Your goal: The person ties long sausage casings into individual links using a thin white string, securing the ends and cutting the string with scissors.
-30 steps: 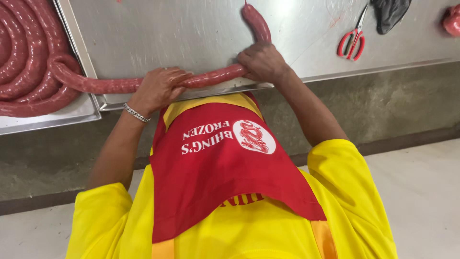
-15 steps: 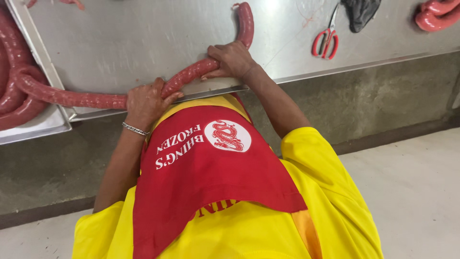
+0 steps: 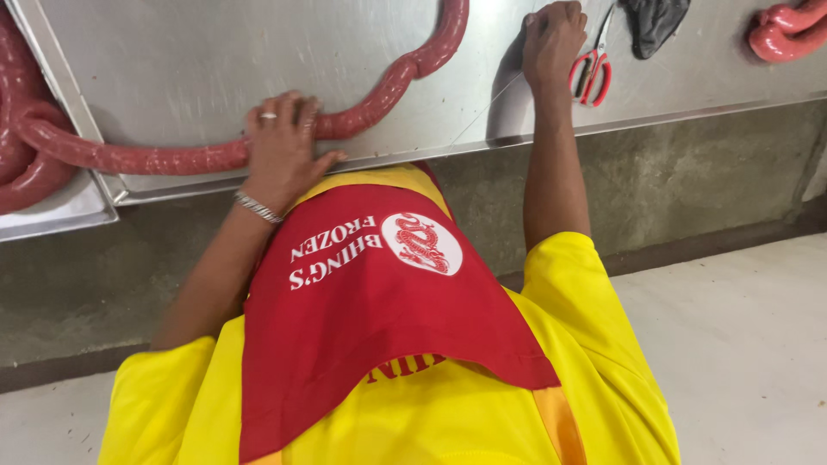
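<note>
A long red sausage rope [image 3: 388, 86] lies curved across the steel table [image 3: 189, 60]. My left hand [image 3: 280, 142], with a ring and a silver bracelet, presses down on the sausage near the table's front edge, fingers wrapped over it. My right hand [image 3: 551, 39] is farther right on the table, off the sausage, its fingers closed around a thin white string [image 3: 495, 103] that runs back toward the table edge. Red-handled scissors [image 3: 590, 69] lie just right of that hand.
More coiled sausage [image 3: 26, 138] fills a steel tray at the left. Another sausage coil [image 3: 788, 30] sits at the far right, with a dark cloth [image 3: 655, 21] beside the scissors. My red apron and yellow shirt fill the foreground, above a concrete floor.
My right hand has let go of the sausage and moved right to the string beside the scissors. My left hand stays on the sausage.
</note>
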